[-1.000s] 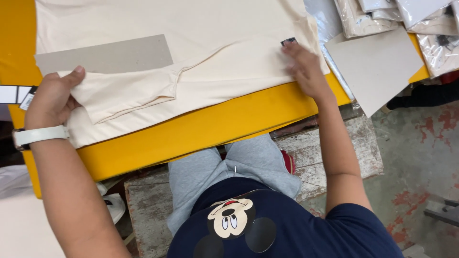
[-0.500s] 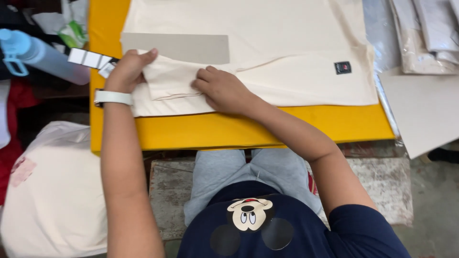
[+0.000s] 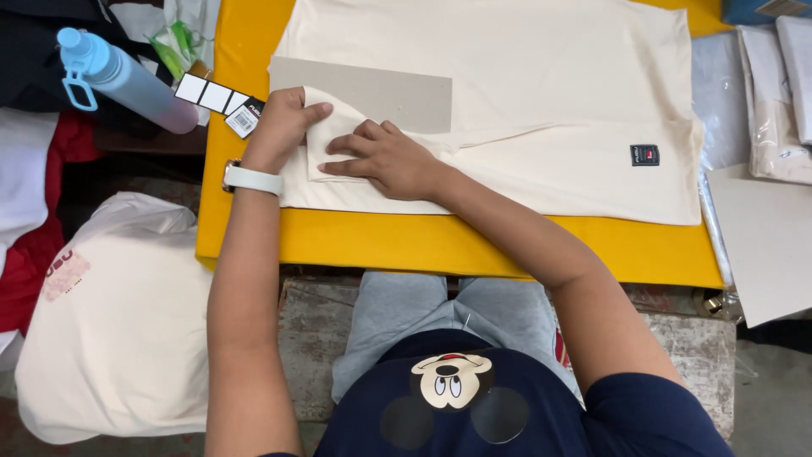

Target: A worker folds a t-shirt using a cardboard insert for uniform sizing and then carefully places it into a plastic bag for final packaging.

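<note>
Both hands work at the near-left corner of a cream garment [image 3: 507,110] spread flat on the yellow worktop [image 3: 440,245]. Left hand [image 3: 283,127], a white watch band [image 3: 252,179] on its wrist, is curled with thumb and fingers pinching the edge of a folded-in sleeve [image 3: 334,148]. Right hand [image 3: 385,156] lies open and flat, fingers spread, pressing down on that same fold just beside the left hand; it grips nothing.

A grey cardboard sheet [image 3: 381,91] lies on the cloth just above the hands, touching the fold's upper edge. A small dark label [image 3: 644,155] sits on the garment's right part, well apart from the hands. A hang tag [image 3: 222,100] with white squares lies at the worktop's left edge near the left hand, and a blue bottle [image 3: 118,76] lies further left, off the yellow surface. More bagged cream garments [image 3: 774,93] are stacked at the right.

As a judgement: the fold looks loosely held, so if the flat hand lifts while the pinch is slack, the sleeve could spring open or crease unevenly. Dragging the cloth sideways could also shift the cardboard out of line, and the tag lies close enough to get caught under the edge.
</note>
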